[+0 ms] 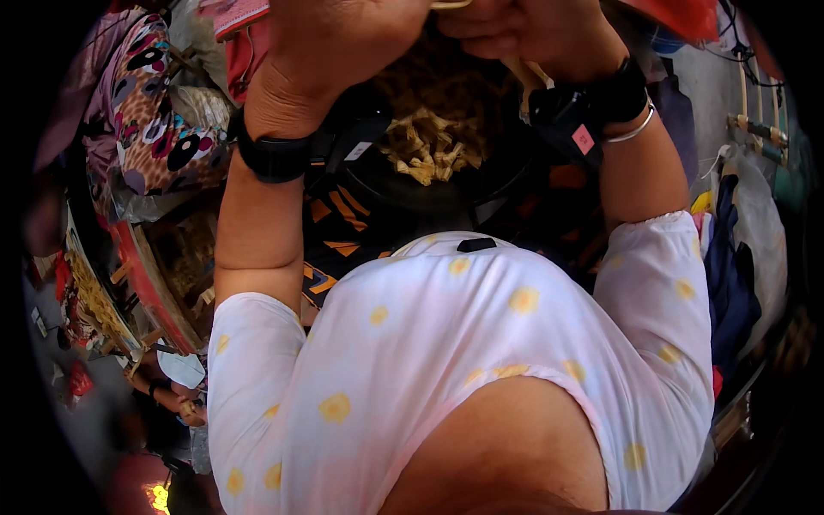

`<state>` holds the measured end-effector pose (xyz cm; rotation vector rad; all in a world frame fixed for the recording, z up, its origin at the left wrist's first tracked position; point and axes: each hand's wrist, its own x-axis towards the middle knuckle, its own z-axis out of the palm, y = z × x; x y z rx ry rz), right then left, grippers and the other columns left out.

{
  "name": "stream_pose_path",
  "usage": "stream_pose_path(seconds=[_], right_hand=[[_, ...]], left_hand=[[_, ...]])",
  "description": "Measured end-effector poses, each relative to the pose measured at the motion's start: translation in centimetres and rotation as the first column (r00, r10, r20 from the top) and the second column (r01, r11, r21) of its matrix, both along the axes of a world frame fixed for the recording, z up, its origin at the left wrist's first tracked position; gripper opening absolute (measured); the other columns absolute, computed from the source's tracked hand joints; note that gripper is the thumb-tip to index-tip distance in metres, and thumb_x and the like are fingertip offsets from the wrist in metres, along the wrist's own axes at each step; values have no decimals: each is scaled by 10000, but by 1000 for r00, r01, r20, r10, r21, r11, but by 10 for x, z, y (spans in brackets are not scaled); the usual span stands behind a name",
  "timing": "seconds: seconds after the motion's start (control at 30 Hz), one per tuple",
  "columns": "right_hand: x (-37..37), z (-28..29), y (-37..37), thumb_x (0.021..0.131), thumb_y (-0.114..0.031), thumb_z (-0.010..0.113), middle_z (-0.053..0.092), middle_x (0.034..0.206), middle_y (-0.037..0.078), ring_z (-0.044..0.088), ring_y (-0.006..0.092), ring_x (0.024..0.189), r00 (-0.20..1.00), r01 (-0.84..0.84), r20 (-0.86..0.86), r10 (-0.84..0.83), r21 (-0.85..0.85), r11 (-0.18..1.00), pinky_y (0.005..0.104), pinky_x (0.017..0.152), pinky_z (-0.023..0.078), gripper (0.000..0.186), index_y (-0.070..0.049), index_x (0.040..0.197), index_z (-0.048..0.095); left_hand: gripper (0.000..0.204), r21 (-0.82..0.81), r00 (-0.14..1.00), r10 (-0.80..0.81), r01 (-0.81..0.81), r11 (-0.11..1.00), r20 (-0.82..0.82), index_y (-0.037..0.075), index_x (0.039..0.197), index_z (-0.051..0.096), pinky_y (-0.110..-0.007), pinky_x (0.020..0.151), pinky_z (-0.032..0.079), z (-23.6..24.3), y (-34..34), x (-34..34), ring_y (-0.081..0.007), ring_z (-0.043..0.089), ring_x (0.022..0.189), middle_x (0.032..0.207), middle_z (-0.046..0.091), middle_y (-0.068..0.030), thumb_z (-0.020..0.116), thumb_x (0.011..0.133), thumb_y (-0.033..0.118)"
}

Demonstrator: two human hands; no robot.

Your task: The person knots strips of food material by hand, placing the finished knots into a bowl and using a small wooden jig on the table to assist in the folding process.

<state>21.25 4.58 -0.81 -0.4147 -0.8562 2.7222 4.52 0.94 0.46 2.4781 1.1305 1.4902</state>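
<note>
Both my hands are raised at the top edge, close together and partly cut off by it. My left hand [343, 39] shows its back and wrist; its fingers are out of view. My right hand [536, 34] has its fingers curled closed, with a pale yellowish strip [525, 73] hanging below it. Between the hands, a sliver of a pale curved piece [451, 3] shows at the edge. Below them lies a dark round basin [438, 199] holding several yellowish folded pieces [429, 146], their material hard to make out.
Black boxes are strapped to both wrists. At the left, a person in patterned cloth [167, 112] sits near a red-edged wooden frame [154, 283]. Another person's hand [190, 410] shows at lower left. Clear plastic [760, 232] and dark blue cloth [730, 275] hang at the right.
</note>
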Motion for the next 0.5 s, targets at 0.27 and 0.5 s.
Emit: stream_pose_path(seconds=[0.27,0.5], right_hand=[[-11,2,-1,830,-233,643,517,657,-23,445,32,554,834,239,73,-547,845,478,160,454,313,208,-43,810,560],[21,6,14,844,-159,621,513,656,-30,405,21,495,894,193,200,-402,637,746,166,418,289,200,13,940,588]], left_hand=[[99,-715,848,298,129,687,439,9,661,506,-201,515,386,9,-10,6,-59,479,568,638,552,-3,564,739,-4],[87,-629,970,56,109,769,237,20,751,554,-217,591,454,13,1,10,-104,558,686,728,585,-28,534,816,74]])
